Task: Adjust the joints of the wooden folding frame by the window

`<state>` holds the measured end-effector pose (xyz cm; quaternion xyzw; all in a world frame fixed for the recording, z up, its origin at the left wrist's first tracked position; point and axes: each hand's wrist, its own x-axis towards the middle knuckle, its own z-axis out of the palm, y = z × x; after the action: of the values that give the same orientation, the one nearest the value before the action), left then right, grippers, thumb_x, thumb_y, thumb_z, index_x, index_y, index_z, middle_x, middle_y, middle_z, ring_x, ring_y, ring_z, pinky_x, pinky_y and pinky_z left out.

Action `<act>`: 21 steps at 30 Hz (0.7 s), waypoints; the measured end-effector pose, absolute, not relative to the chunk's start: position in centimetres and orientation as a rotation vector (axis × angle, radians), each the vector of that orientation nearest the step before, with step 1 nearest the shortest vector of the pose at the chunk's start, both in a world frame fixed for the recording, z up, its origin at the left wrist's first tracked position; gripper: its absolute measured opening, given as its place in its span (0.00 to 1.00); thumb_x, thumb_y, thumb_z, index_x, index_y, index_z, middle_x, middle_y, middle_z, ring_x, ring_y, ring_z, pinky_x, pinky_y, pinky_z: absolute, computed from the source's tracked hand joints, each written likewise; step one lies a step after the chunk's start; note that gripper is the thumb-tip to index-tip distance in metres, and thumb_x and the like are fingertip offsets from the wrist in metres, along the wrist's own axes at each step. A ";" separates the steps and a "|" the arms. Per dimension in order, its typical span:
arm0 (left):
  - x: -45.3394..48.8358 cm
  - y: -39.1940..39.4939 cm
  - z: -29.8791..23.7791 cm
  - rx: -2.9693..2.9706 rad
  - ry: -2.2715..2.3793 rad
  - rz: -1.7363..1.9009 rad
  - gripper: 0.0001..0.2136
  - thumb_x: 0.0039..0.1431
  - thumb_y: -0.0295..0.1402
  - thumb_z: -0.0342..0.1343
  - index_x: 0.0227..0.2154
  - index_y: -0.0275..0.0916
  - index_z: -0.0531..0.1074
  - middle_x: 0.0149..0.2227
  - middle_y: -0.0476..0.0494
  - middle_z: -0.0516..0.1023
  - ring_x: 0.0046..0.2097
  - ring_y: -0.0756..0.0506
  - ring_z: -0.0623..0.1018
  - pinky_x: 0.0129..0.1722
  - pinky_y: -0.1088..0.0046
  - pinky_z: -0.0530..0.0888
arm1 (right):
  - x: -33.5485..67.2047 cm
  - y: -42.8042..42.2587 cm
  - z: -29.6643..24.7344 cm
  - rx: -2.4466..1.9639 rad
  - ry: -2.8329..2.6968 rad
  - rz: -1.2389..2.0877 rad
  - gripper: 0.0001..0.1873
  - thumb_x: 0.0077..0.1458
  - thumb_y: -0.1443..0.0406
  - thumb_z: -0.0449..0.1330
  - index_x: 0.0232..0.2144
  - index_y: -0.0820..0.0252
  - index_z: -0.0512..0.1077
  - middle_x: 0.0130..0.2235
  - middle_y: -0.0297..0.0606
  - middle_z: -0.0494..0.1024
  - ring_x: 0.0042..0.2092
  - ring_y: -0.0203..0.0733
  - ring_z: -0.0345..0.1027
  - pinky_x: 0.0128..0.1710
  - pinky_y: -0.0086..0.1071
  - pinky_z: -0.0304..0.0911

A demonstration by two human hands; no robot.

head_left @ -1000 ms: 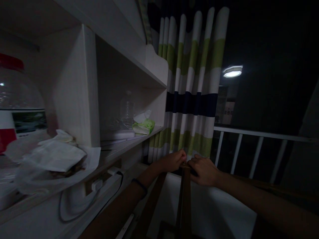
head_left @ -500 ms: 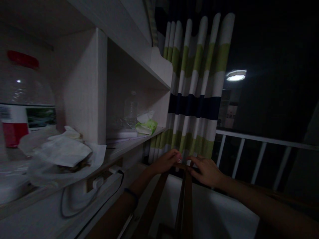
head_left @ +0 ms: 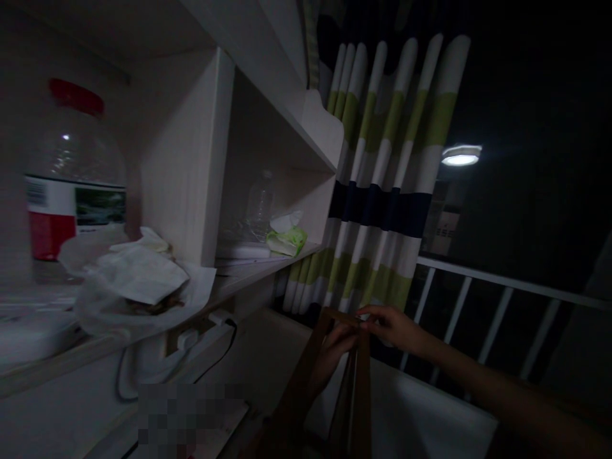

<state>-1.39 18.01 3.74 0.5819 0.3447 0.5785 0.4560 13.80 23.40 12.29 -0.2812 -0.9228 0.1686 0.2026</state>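
Dark in here, so edges are soft. By size: white shelf (head_left: 179, 159) fills the left side, striped curtain (head_left: 380, 204) hangs past its far end, pale railing (head_left: 509, 281) runs off to the right. Below them the brown frame (head_left: 364, 382), long axis pointing straight away from the person, far crosspiece up near the curtain's hem, near end lost in shadow. Key relation: that far crosspiece sits right at the fingertips of both hands, one on each side of its right corner; neither is clearly nearer. Jug (head_left: 79, 185) with a red cap stands on the shelf, crumpled paper (head_left: 143, 274) just in front of it; both well apart from the hands. Right hand (head_left: 394, 328) comes in from outside the frame, thumb and fingers drawn together at the corner; left hand (head_left: 329, 357) is between the two long bars, partly behind the left one, fingers up against the crosspiece. Smaller stuff: clear bottle (head_left: 261, 201) and green tissue pack (head_left: 287, 241) in the far bay, plug (head_left: 188, 341) under the shelf edge. Grip state: right looks like a pinch, but can't tell if it has hold of the corner or some small part there; left is curled, can't tell if clenched. Frame lies left of the right grip and around the left one.
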 end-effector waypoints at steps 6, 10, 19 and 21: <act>-1.1 19.8 2.7 1.360 0.866 1.583 0.11 0.50 0.38 0.51 0.37 0.42 0.66 0.43 0.44 0.73 0.48 0.42 0.71 0.49 0.68 0.68 | 14.0 23.5 12.0 -0.767 -2.538 0.556 0.21 0.53 0.56 0.54 0.46 0.60 0.68 0.31 0.36 0.76 0.32 0.40 0.68 0.33 0.32 0.63; -0.9 20.3 1.9 1.382 0.861 1.590 0.12 0.52 0.37 0.50 0.39 0.43 0.65 0.45 0.45 0.72 0.49 0.43 0.71 0.49 0.70 0.68 | 14.0 23.3 12.1 -0.712 -2.519 0.623 0.19 0.53 0.56 0.54 0.44 0.59 0.71 0.39 0.38 0.76 0.41 0.43 0.69 0.43 0.36 0.62; 0.0 19.7 2.2 1.378 0.902 1.597 0.11 0.55 0.35 0.44 0.40 0.42 0.64 0.45 0.44 0.72 0.49 0.42 0.71 0.48 0.69 0.68 | 14.0 23.2 12.0 -0.722 -2.475 0.651 0.18 0.52 0.57 0.56 0.43 0.60 0.72 0.42 0.39 0.76 0.43 0.46 0.69 0.45 0.37 0.62; 0.1 19.5 2.5 1.461 0.965 1.537 0.12 0.56 0.34 0.41 0.43 0.44 0.62 0.48 0.45 0.70 0.51 0.42 0.69 0.50 0.67 0.68 | 14.0 23.2 12.1 -0.708 -2.485 0.655 0.18 0.53 0.57 0.55 0.43 0.59 0.72 0.42 0.39 0.76 0.44 0.45 0.69 0.45 0.38 0.62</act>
<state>0.12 19.49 2.51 0.5761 0.3804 0.6061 0.3950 13.96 23.15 12.08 -0.2580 -0.9059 0.2388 0.2360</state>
